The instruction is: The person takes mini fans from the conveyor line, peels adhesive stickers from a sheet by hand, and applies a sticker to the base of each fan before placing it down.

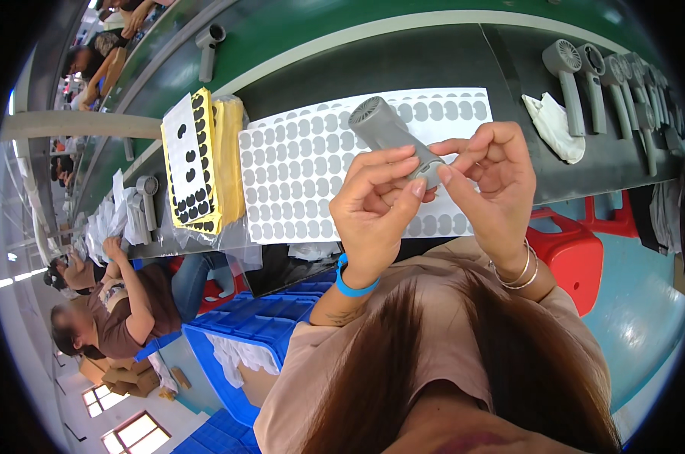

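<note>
A grey handheld fan (392,129) is tilted in front of me, its round grille end pointing up and left. My left hand (376,200) is wrapped round the lower part of its handle, thumb and fingers closed on it. At the handle's bottom end, my right hand (490,178) presses with its thumb, the forefinger bent close by. Whether a small piece sits between those right fingertips cannot be made out. Beneath the fan lies a white sheet (297,123) covered in rows of grey, kidney-shaped stickers.
Left of the sheet is a stack of yellow sticker sheets (227,163) with black shapes. Several grey fans (573,98) line the right side beside a white cloth (554,129). A single fan (208,53) stands farther back. Red stool (566,261) and blue crate (240,325) flank me; a co-worker (123,314) sits left.
</note>
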